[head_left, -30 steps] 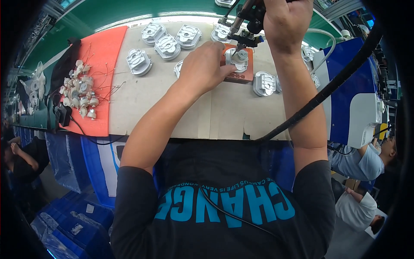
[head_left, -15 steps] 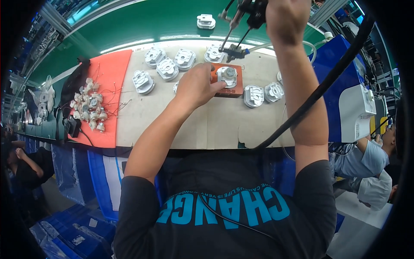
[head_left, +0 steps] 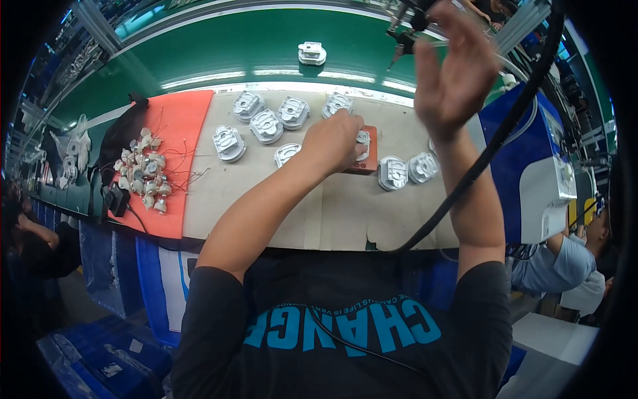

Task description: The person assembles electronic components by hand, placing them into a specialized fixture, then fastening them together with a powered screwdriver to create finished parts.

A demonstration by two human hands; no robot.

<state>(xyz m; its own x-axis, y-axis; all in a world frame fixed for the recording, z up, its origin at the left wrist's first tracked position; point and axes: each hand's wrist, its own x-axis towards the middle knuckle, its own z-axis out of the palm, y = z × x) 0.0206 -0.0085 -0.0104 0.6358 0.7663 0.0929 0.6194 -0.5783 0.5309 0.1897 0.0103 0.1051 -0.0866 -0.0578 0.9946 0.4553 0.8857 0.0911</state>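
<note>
My left hand (head_left: pixel 340 141) reaches over the orange-red block (head_left: pixel 374 141) with its fingers closed round a white plastic housing (head_left: pixel 363 138); most of that part is hidden under the hand. Raised above the right side of the bench, my right hand (head_left: pixel 453 76) is open, thumb apart from the fingers, somewhat blurred, with nothing in it. Just beyond it hangs a dark tool (head_left: pixel 404 41) with a thin tip, apart from the fingers. Two white housings (head_left: pixel 393 173) lie to the right of the block, and several more (head_left: pixel 266 126) stand to its left.
An orange-red mat (head_left: pixel 189 159) on the left bears a heap of small wired white parts (head_left: pixel 143 171). Beyond the bench runs a green belt (head_left: pixel 252 60) carrying one white housing (head_left: pixel 312 54). A thick black cable (head_left: pixel 488 156) crosses on the right, beside a blue-and-white machine (head_left: pixel 548 179).
My right hand has let go of the dark hanging tool and come nearer. The tool has risen away from the block. My left hand has moved right, over the housing on the block.
</note>
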